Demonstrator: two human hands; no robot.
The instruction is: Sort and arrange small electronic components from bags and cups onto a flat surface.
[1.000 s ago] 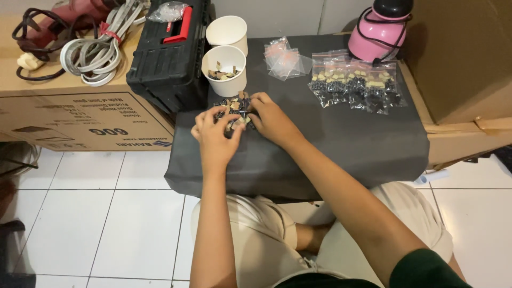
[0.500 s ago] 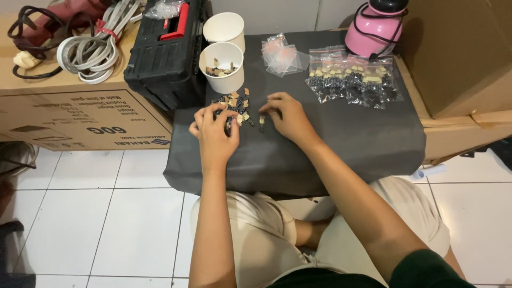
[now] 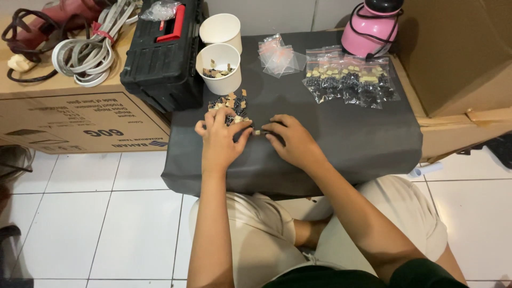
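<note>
Head view: since a second ago both hands have dropped from the pile of small tan and black parts (image 3: pixel 230 104) toward the cloth's (image 3: pixel 341 144) near edge. The left hand (image 3: pixel 220 143) lies spread, fingers loose, beside the pile. The right hand (image 3: pixel 292 143) now pinches one tan piece (image 3: pixel 256 132) singled out between them.

Pretty even indoor light, soft shadows under the hands (image 3: pixel 256 141), slight glare on the tiles (image 3: pixel 96 213), edges bend a bit, mostly sharp.
</note>
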